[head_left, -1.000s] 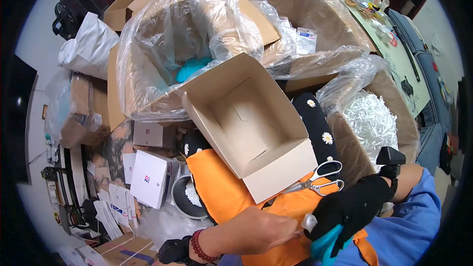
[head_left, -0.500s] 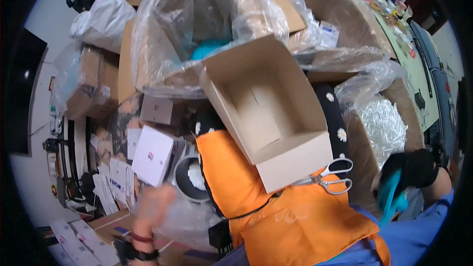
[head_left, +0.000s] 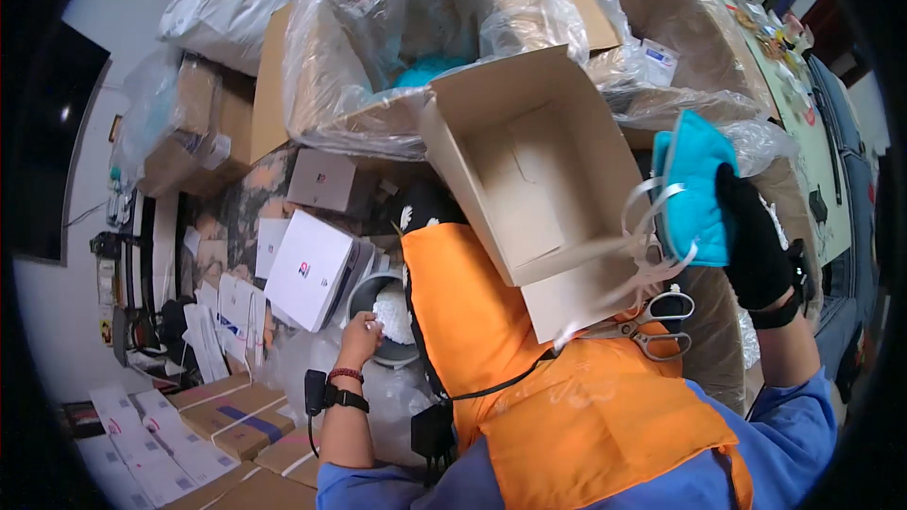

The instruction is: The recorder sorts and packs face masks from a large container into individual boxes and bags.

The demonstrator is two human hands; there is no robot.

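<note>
In a black glove, my right hand grips a small stack of teal face masks, their white ear loops dangling over the box's right side. The open cardboard box rests tilted on my lap with its bare brown inside facing up. My left hand, ungloved, is at the left rim of a grey bucket containing a white mass. Its fingers are curled together by something small and white that I cannot make out. Scissors with grey handles lie on the orange apron, partly behind the box flap.
Large plastic-lined cartons stand ahead, one with teal items inside. White boxes sit left of the bucket, with flat white cartons at lower left. A green table runs along the right.
My right hand has risen from the lower right, bringing the teal masks beside the box. My left hand, blurred before, has moved up and right to the bucket. The view has shifted slightly.
</note>
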